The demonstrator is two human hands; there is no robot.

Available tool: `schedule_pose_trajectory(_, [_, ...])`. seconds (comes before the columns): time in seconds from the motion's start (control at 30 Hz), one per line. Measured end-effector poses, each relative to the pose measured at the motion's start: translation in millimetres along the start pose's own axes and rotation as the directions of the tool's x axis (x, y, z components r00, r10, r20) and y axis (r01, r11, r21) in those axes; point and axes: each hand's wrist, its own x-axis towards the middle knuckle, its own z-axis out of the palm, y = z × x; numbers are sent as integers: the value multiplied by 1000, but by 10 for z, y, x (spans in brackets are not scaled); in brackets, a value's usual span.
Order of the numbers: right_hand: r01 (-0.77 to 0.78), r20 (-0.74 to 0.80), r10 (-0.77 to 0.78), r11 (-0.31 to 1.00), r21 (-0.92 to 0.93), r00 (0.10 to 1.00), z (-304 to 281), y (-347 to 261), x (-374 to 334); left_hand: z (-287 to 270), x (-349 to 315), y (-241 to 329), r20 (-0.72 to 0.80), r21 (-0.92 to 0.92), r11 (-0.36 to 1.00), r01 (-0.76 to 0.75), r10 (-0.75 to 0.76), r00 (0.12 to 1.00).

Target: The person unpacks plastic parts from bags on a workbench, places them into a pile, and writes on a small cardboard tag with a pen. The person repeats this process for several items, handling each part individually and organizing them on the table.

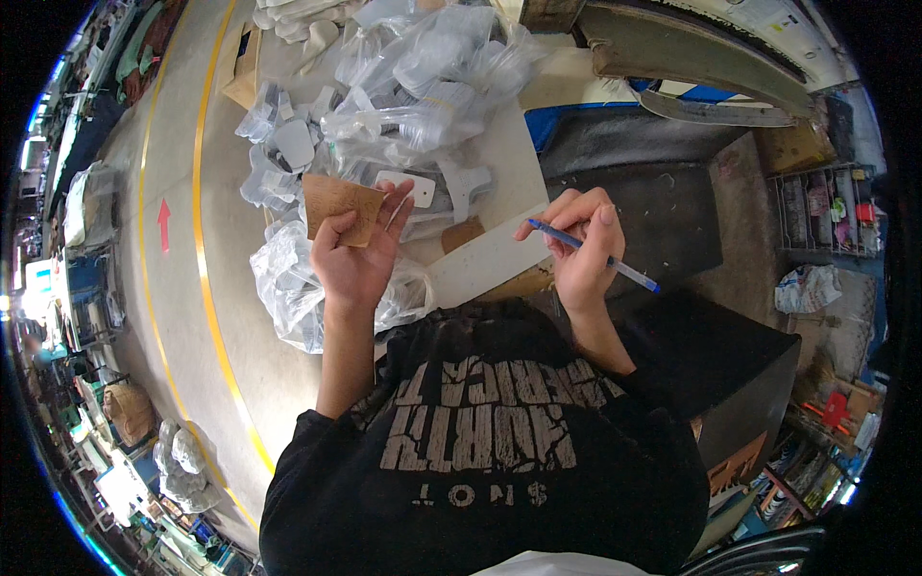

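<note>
My left hand (353, 264) pinches a piece of brown cardboard (331, 204) between thumb and fingers, raised over the table. Handwritten-looking marks show faintly on it. Just beyond those fingertips is a small white plate with holes (420, 190); whether my fingers touch it I cannot tell. My right hand (591, 252), also raised, has its fingers closed round a blue pen (629, 273), which slants down to the right. Clear plastic bags (423, 82) with pale grey flat parts lie heaped beyond my left hand.
A white tabletop (495, 254) runs between my hands. To the right stands a black bin or tray (663, 206), with a machine (696, 62) behind it. More bagged parts (288, 278) lie left. A floor aisle with yellow lines (200, 192) and a red arrow (164, 226) passes farther left.
</note>
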Motion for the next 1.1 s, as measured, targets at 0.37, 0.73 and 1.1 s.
schedule_pose_trajectory(0.37, [-104,91,94,989,107,991,-109,404,-94,-63,-68,-99,-51,288,958,-3,19,999])
schedule_pose_trajectory(0.73, [27,186,158,688,-725,970,-256,1801,-402,-92,-58,-178,-88,290,956,55,-30,996])
schedule_pose_trajectory(1.1, [-96,81,166,836,-541,983,-196,1669,-216,-121,-97,-188,-103,290,953,89,-61,993])
